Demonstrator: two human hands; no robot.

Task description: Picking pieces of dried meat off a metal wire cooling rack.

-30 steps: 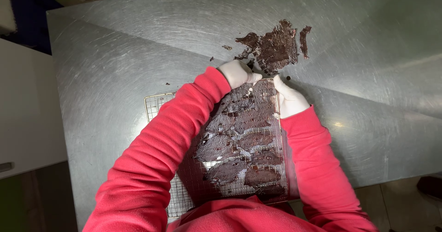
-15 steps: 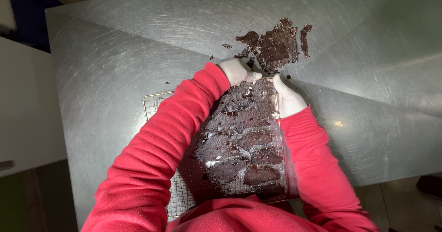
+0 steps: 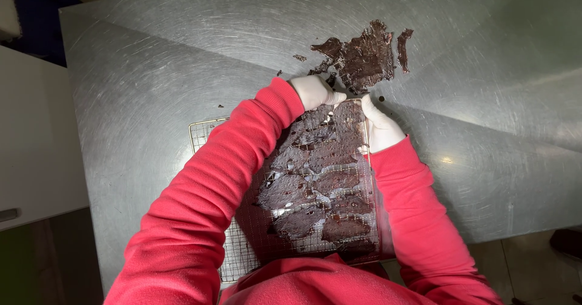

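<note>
A wire rack [image 3: 357, 178] covered with dark brown dried strips [image 3: 315, 184] is tilted up against my chest. My left hand [image 3: 315, 91], in a white glove, sits at the rack's top left edge, fingers on the strips there. Gloved too, my right hand [image 3: 381, 126] grips the rack's top right edge. Just beyond the hands a pile of the same dark strips [image 3: 364, 59] lies on the steel table [image 3: 151, 99]. Both arms wear red sleeves.
A second wire rack [image 3: 203, 135] lies flat on the table under my left arm. Small dark crumbs [image 3: 299, 57] dot the steel near the pile. A white cabinet [image 3: 30, 147] stands left of the table, and floor shows at the bottom right.
The rack has shifted slightly and my left hand has moved a little along its top edge. The pile on the table looks unchanged.
</note>
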